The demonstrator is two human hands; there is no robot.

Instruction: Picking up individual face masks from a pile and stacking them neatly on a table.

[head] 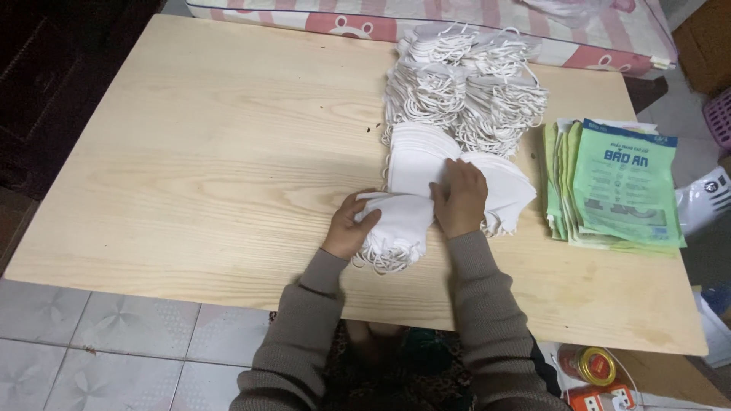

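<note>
My left hand (349,226) grips a small bundle of white face masks (397,228) near the front of the wooden table (190,167), its ear loops hanging toward the edge. My right hand (459,198) rests on the same bundle's right end and touches a fanned row of white masks (499,186) behind it. A large heap of white masks with elastic loops (464,84) lies farther back. Both sleeves are grey-brown knit.
A stack of green printed flat pouches (620,186) lies at the table's right side. A pink-and-white patterned mattress edge (487,19) runs behind the table. Below the right front corner sit a round tin (590,365) and an orange box. Tiled floor shows at the lower left.
</note>
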